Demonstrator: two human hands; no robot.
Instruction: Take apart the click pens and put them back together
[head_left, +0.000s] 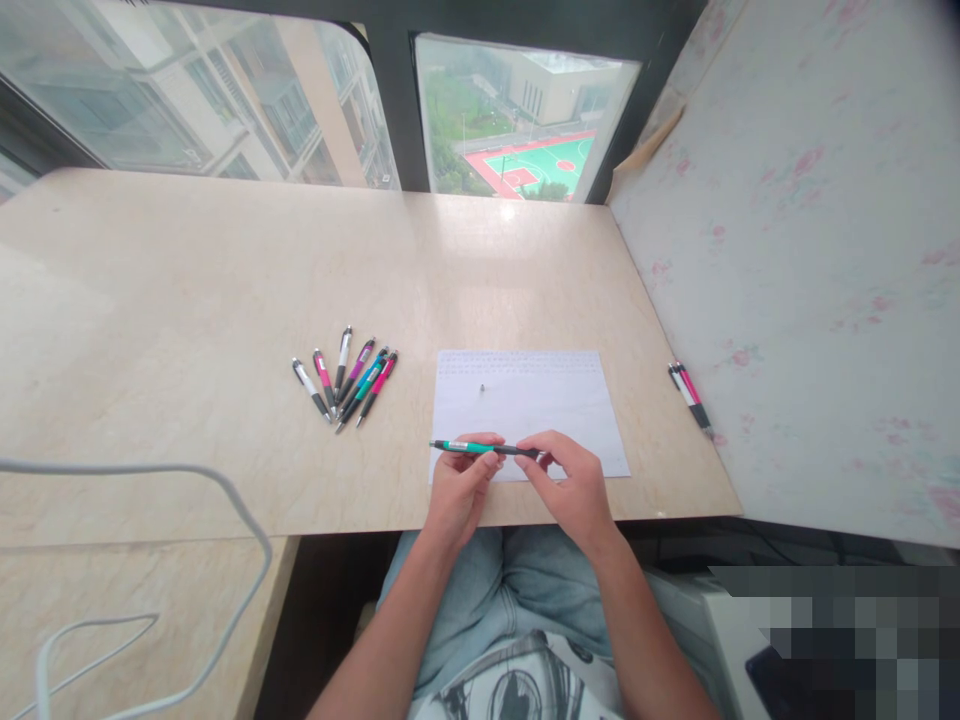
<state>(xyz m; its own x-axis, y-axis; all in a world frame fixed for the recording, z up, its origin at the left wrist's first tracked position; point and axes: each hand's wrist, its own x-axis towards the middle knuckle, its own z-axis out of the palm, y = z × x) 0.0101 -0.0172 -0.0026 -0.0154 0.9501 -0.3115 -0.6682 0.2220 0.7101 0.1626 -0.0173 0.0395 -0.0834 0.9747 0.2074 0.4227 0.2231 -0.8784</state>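
A teal-green pen [465, 447] with a black grip lies level between my hands, above the lower part of a white sheet of paper [540, 405]. My left hand [460, 490] is closed around its middle, thumb and fingers on the barrel. With thumb and fingertips, my right hand [570, 485] pinches the black end on the right; the very tip is partly hidden by the fingers. On the paper sits a small dark grey piece [482, 388], too small to name. Rows of faint writing run along the sheet's top edge.
Several pens [364, 375] in white, pink, purple and teal lie fanned out to the left. Two more pens [690, 397], white and pink, rest by the flowered wall [810, 260]. A grey cable [217, 475] loops over the lower left. Windows stand behind the table [225, 270].
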